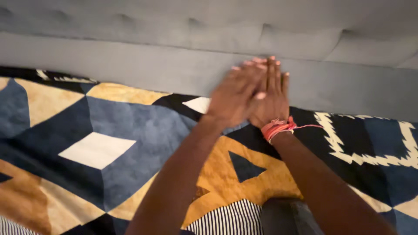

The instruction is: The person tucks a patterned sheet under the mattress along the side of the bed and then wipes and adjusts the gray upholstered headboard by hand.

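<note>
Two bare hands meet over a patterned rug (130,143) of blue, mustard, black and white shapes, fingers stretched flat and holding nothing. The left hand (235,95) lies partly across the right hand (272,95), the two touching (the picture is blurred, so how firmly they press cannot be told). A red string band (278,127) circles the right wrist. Just beyond the fingertips runs the base of a grey tufted sofa (130,43). Beneath the forearms, a striped patch of rug shows.
</note>
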